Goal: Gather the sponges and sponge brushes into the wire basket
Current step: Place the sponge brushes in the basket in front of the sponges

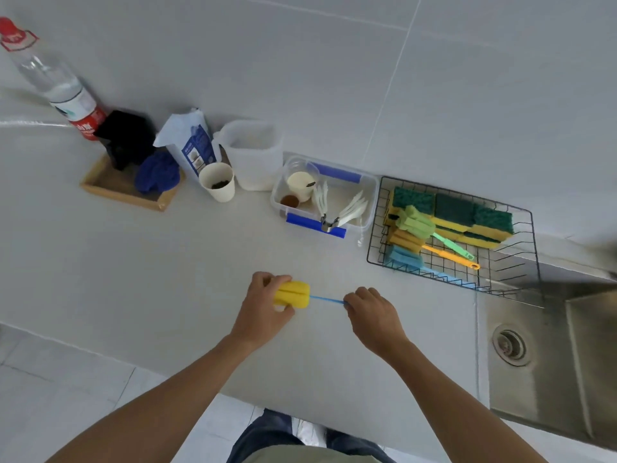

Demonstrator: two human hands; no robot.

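Note:
My left hand (263,312) grips the yellow foam head of a sponge brush (293,294) over the white counter. Its thin blue handle runs right into my right hand (374,317), which pinches the handle's end. The black wire basket (534,243) sits at the back right beside the sink. Inside it lie several yellow-and-green sponges (454,212) and three sponge brushes: a green one (417,222), an orange one (405,240) and a blue one (402,257).
A clear plastic box (369,195) with blue handles holds a cup and white utensils left of the basket. Further left stand a jug (253,155), a paper cup (217,182), a bag, a wooden tray (110,188) and a bottle (56,81). A steel sink (551,355) lies at right.

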